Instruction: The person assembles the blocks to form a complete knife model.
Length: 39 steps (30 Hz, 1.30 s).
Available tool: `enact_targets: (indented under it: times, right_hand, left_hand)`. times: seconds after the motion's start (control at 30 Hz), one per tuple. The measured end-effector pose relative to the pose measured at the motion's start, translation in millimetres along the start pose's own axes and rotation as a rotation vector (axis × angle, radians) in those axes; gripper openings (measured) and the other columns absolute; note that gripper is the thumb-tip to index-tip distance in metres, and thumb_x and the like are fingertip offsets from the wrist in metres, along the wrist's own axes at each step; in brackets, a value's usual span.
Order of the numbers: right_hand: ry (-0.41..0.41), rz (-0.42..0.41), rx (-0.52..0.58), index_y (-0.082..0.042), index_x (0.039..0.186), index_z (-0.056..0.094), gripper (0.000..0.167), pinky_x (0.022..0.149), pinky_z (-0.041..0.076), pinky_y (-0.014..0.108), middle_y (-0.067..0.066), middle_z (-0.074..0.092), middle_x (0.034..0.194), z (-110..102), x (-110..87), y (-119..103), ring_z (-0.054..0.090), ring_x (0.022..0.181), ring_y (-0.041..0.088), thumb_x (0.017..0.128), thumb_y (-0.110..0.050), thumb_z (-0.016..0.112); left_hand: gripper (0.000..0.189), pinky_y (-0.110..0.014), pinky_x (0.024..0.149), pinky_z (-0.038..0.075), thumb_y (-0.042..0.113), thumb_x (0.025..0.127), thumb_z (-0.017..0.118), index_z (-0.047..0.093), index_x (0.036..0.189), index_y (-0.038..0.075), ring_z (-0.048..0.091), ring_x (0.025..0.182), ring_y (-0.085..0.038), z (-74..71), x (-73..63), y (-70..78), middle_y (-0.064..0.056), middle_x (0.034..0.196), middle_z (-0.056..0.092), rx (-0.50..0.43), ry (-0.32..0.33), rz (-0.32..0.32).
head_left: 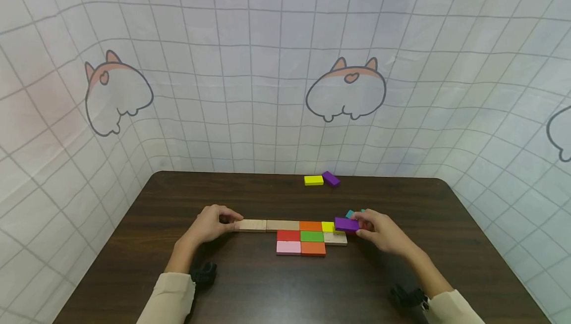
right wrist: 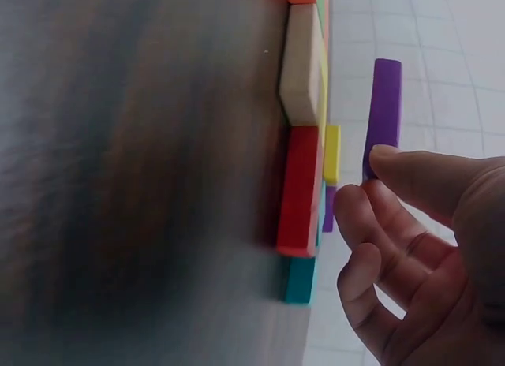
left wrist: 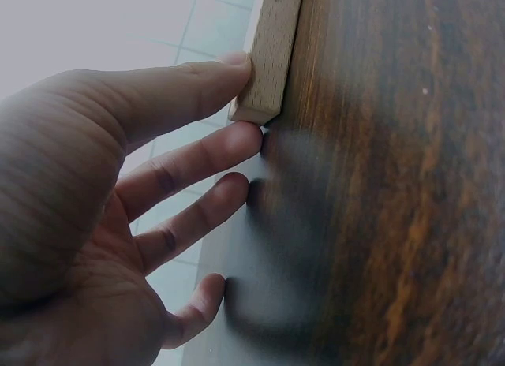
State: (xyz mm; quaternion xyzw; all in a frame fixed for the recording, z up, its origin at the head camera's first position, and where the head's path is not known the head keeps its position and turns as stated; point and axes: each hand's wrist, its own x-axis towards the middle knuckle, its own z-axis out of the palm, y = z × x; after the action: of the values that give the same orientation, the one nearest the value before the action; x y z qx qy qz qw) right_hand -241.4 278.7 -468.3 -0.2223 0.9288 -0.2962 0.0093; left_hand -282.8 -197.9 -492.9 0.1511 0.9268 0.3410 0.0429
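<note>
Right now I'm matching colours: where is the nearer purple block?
In the head view, right of centre, the right hand holds the purple block, partly hiding a yellow block.

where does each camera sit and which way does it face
Head: worn on the head, facing forward and down over the dark table toward the grid-patterned cloth; left hand, right hand and forearms show.
Left wrist: on that wrist, facing the unpainted wooden block at the left hand; thumb and fingers show.
Right wrist: on that wrist, facing the purple block the right hand pinches; that hand shows.
Shared by head and right wrist: the purple block.
</note>
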Motion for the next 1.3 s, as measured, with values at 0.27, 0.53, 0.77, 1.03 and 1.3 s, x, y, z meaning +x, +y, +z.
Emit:
enact_targets:
  times: [0.27,0.53,0.77,1.03,1.3]
  right_hand:
    - [-0.036,-0.002,0.003,-0.01,0.124,0.068,0.031,0.065,0.043,0.022,-0.005,0.056,0.089,1,-21.6,0,0.048,0.075,0.003,0.094,-0.014,0.074]
    - [-0.117,0.036,0.008,-0.013,0.122,0.069,0.029,0.068,0.044,0.023,-0.006,0.057,0.092,5,-30.8,0,0.049,0.079,0.004,0.094,-0.015,0.074]
    - [-0.151,0.05,-0.001,-0.015,0.119,0.069,0.027,0.067,0.043,0.023,-0.006,0.056,0.09,8,-32.6,0,0.048,0.079,0.005,0.093,-0.014,0.075]
    - [-0.17,0.065,-0.003,-0.014,0.118,0.07,0.027,0.064,0.042,0.023,-0.006,0.056,0.088,11,-32.6,1,0.047,0.074,0.004,0.092,-0.014,0.076]
    - [-0.167,0.082,0.04,-0.015,0.114,0.071,0.026,0.062,0.043,0.022,-0.006,0.058,0.086,13,-29.6,1,0.048,0.068,0.004,0.089,-0.016,0.079]
  left_hand:
    - [0.016,-0.032,0.074,0.048,0.023,0.09,0.08,0.081,0.106,0.022,0.057,0.084,-0.013,0.1,0.1,0.3,0.004,0.093,0.07,0.0,-0.003,-0.016]
    - [0.017,-0.032,0.073,0.048,0.023,0.09,0.08,0.081,0.107,0.022,0.058,0.083,-0.012,0.1,0.2,0.6,0.005,0.093,0.071,-0.003,-0.006,-0.016]
    - [0.016,-0.033,0.073,0.048,0.023,0.09,0.08,0.081,0.106,0.022,0.058,0.083,-0.013,0.1,0.1,-0.5,0.004,0.092,0.07,-0.004,-0.005,-0.005]
    - [0.015,-0.033,0.074,0.049,0.023,0.09,0.08,0.081,0.105,0.022,0.059,0.084,-0.013,-0.4,-1.6,-0.8,0.004,0.093,0.071,-0.002,0.001,-0.009]
    - [0.015,-0.033,0.073,0.049,0.022,0.091,0.079,0.081,0.106,0.021,0.059,0.083,-0.012,-0.8,-1.6,0.5,0.004,0.094,0.072,-0.004,-0.005,-0.009]
